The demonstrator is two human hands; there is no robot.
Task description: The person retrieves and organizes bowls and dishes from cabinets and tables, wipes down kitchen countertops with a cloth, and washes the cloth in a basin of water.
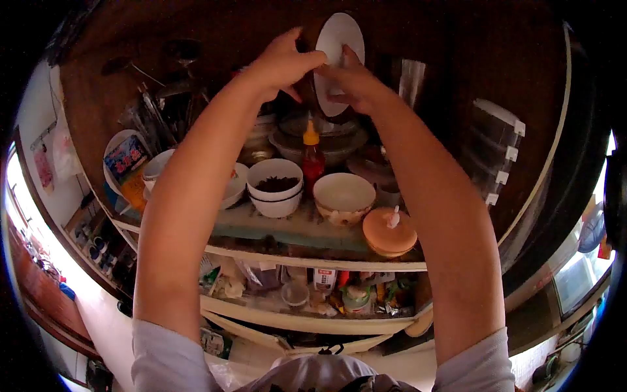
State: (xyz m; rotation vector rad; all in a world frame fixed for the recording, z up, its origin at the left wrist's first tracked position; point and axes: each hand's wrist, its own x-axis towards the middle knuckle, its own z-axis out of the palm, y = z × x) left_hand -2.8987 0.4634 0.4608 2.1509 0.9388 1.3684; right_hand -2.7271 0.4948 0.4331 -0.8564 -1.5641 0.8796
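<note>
Head view. Nearest the camera: your pale sleeves [173, 356], one per side, forearms raised over the shelf [287, 251].
Item: one white plate [339, 31], oval to the eye, tilted nearly upright above the crockery.
Right hand [362, 83]: gripping the plate, thumb on its face.
Left hand [282, 64]: open, fingers spread, thumb at the plate's near side; whether it touches, cannot tell.
Below: stacked white bowls [275, 197], red bottle [313, 163], patterned bowl [344, 209], orange lidded container [390, 231].
Step, as judged: handling the plate in mid-air. Called for: a secure rim grip and clearance over the bottle's tip.
</note>
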